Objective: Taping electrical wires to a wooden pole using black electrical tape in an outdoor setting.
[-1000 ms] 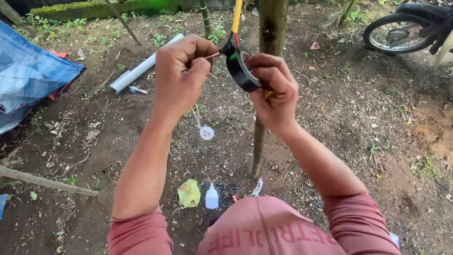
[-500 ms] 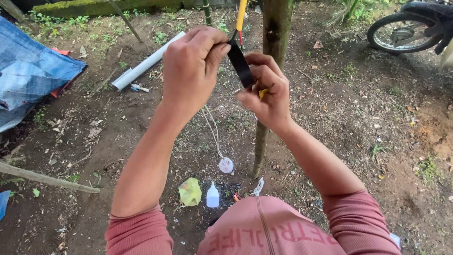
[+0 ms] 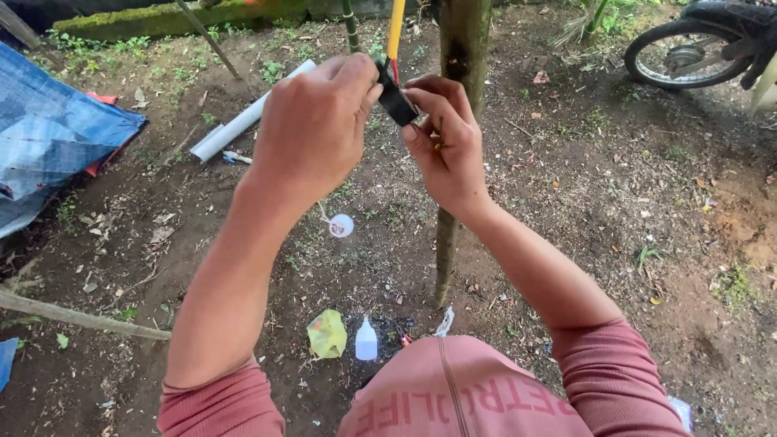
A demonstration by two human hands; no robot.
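Just then my fingertips (image 3: 364, 81) were pinched together with those of the other hand on a short black strip (image 3: 396, 101), tape by the look of it, held up in front of the thin trunk (image 3: 461, 48) in the far middle of the scene. My left hand (image 3: 312, 133) was curled tight, thumb and forefinger clamped on the strip's near-left end; my right hand (image 3: 445, 146) gripped its right end, fingers bent around it, with a sliver of something yellow showing under them that I could not make out. The yellow rod (image 3: 395, 28) rose just behind the strip.

I judged the grip was the weak point: so little of the strip was between my fingers that a slack pinch could have let it spring back, fold on itself or stick to my skin. A thin white string (image 3: 324, 214) hung below my left hand with a small round white disc (image 3: 341, 225) on its end, and that swinging weight could have snagged on my wrist or the trunk.

Nearer to me, on the dirt, lay a crumpled yellow wrapper (image 3: 327, 333) and a small white bottle (image 3: 366, 340), just beside each other. Far left lay a white pipe (image 3: 243, 121) and a blue tarpaulin (image 3: 57, 146); far right, a motorbike wheel (image 3: 688, 53). The trunk stood closest, crowding my right hand.
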